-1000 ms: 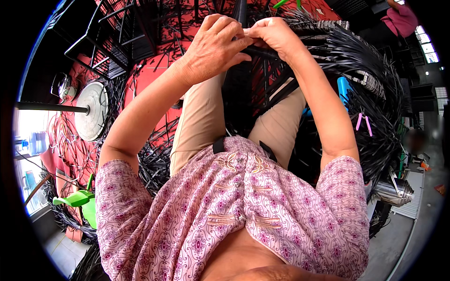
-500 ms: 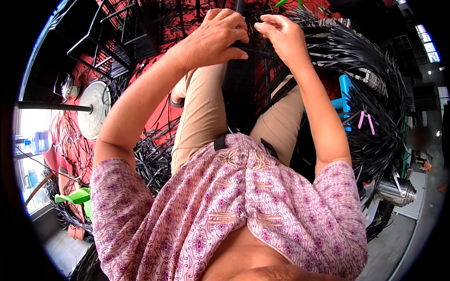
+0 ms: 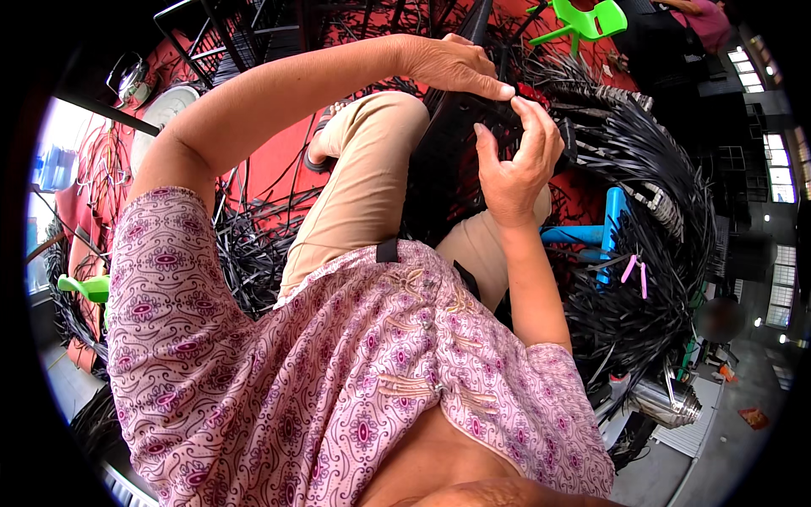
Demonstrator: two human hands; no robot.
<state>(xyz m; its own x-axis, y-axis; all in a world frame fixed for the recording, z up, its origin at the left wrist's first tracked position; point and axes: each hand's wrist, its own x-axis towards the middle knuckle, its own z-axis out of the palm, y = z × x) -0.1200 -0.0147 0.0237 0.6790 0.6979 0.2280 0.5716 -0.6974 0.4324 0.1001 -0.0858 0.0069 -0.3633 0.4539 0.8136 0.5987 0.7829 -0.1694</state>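
A black frame-like piece (image 3: pixel 443 160) stands between my knees, with dark bars rising past my hands. My left hand (image 3: pixel 448 66) reaches across its upper part, fingers bent over the far side and mostly hidden. The left thumb points right, its tip almost meeting my right fingertips. What the left fingers grip cannot be made out. My right hand (image 3: pixel 524 160) is raised just right of the frame, palm turned inward. Its thumb stands apart from the bent fingers, and nothing shows between them.
Heaps of black flat strips (image 3: pixel 659 211) lie at the right, near a blue stool-like piece (image 3: pixel 610 237) and pink snips (image 3: pixel 635 276). A green chair (image 3: pixel 591 19) stands beyond my hands on the red floor (image 3: pixel 279 160). Black metal frames (image 3: pixel 228 42) are at the far left. Another person (image 3: pixel 708 24) is at the top right.
My left hand has shifted right and down. My right hand has dropped lower, its thumb and fingers spreading apart. The view has swung, bringing in the green chair and another person.
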